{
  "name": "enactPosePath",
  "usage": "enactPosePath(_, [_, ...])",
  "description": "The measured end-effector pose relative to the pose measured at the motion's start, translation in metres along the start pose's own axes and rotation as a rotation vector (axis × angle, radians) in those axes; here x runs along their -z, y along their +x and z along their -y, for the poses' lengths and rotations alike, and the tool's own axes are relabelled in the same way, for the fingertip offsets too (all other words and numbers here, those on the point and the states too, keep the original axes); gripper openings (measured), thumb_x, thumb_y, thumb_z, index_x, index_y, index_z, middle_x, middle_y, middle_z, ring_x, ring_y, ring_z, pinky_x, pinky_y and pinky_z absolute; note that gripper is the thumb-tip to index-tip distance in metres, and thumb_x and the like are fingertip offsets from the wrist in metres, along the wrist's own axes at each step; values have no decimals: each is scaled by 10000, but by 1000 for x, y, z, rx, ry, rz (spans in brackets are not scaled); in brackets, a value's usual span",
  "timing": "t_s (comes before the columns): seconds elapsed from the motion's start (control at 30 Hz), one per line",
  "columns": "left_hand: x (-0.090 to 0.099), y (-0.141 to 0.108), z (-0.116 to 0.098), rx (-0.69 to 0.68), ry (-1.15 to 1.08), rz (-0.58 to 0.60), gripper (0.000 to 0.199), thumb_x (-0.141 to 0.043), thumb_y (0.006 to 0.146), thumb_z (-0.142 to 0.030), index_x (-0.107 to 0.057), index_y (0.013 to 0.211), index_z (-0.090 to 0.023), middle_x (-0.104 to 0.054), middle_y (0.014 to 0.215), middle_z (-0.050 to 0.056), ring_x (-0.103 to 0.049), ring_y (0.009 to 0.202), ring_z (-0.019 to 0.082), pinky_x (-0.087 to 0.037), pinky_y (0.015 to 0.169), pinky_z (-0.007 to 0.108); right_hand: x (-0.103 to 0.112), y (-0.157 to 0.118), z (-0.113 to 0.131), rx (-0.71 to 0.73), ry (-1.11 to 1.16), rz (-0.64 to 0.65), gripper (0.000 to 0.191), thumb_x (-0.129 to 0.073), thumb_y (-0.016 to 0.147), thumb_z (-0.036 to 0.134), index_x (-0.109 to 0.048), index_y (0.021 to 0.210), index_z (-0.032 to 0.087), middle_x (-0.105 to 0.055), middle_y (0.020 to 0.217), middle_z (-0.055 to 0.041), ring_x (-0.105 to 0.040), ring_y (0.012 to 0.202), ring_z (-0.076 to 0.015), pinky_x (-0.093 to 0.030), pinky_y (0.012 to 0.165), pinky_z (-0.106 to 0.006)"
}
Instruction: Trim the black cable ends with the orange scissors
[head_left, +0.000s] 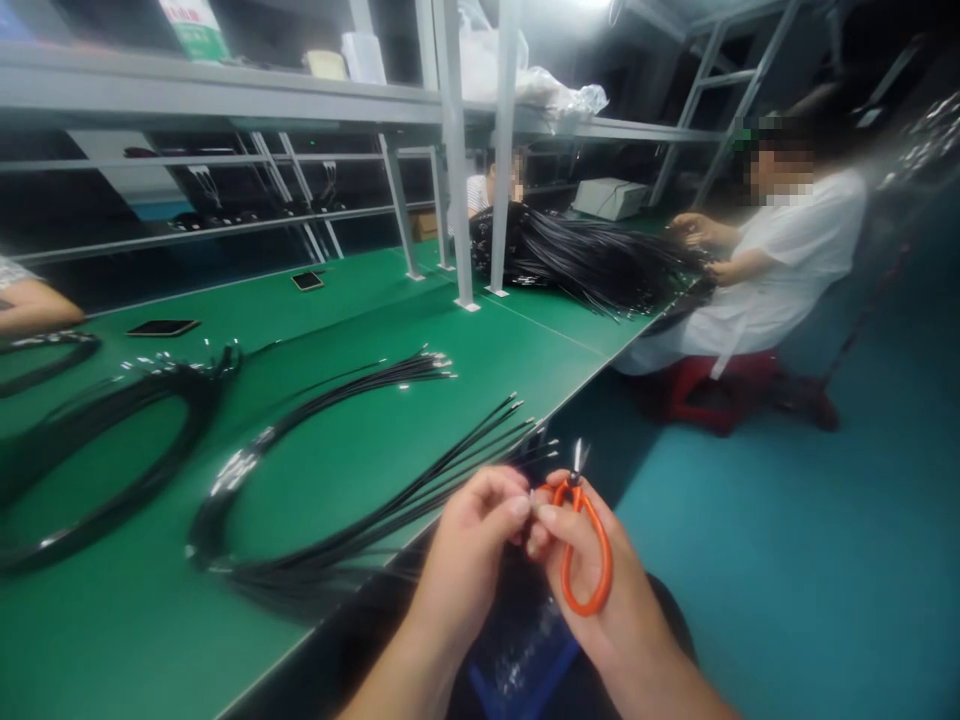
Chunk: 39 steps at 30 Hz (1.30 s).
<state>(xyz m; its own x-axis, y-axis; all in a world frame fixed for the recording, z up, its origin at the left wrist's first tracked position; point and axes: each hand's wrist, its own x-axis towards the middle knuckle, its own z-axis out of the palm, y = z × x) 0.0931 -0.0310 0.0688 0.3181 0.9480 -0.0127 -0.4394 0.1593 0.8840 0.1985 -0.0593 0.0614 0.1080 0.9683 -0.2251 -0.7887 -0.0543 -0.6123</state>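
Observation:
Orange-handled scissors (587, 560) rest in my right hand (592, 540), their metal blades pointing up and away; its thumb and fingertips also pinch at a tiny item. Fingertips of my left hand (480, 530) are closed against the same spot, on something too small to make out. Just beyond both hands, the fanned ends of a bundle of black cables (322, 555) reach past the table edge. That bundle curves in a C on the green table (360, 460), with a shiny wrap on its left bend.
More coiled cables (176, 430) lie left, near two phones (163, 327) (307, 282). Shelf posts (457, 200) rise from the table. A person in white (795, 240) sits at right by a large cable pile (592, 255). A blue-rimmed container (525, 660) is below my hands.

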Motion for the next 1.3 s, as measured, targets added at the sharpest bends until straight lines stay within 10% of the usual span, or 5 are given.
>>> enactPosePath(0.3, [13, -7, -16, -472, 922, -90, 198, -529, 849, -106, -621, 999, -196, -526, 1055, 61, -550, 767, 140, -453, 730, 261, -5, 1, 2, -26, 14, 1, 237, -668, 719, 100, -540, 904, 175, -575, 746, 7, -533, 590, -99, -460, 580, -209])
enactPosePath(0.5, [10, -10, -17, -122, 695, 21, 73, -573, 847, -182, -597, 915, -169, -640, 829, 25, -604, 751, 161, -473, 679, 239, -8, 1, 1, 34, -7, 12, 220, -627, 742, 81, -528, 915, 174, -563, 731, 11, -499, 592, -88, -438, 585, -198])
enactPosePath(0.83, [11, -7, -5, -122, 636, -54, 105, -606, 810, -201, -571, 720, -159, -570, 650, -29, -500, 598, 108, -392, 563, 194, 2, -1, 3, 302, -373, -105, 279, -670, 746, 142, -499, 950, 224, -586, 754, 38, -520, 599, -72, -436, 559, -155])
enactPosePath(0.97, [9, -10, -6, -198, 815, -79, 105, -602, 808, -181, -569, 709, -169, -560, 647, -34, -500, 600, 111, -394, 569, 203, 4, -8, 7, 624, -645, -157, 228, -677, 766, 176, -541, 938, 239, -630, 822, 15, -601, 753, -97, -492, 687, -166])
enactPosePath(1.3, [7, -15, 5, -718, 1162, -51, 106, -577, 829, -73, -561, 800, -174, -589, 737, -3, -534, 662, 123, -399, 625, 231, -1, -11, 20, 411, -653, -60, 223, -695, 764, 249, -532, 914, 223, -606, 718, 28, -548, 602, -75, -450, 534, -134])
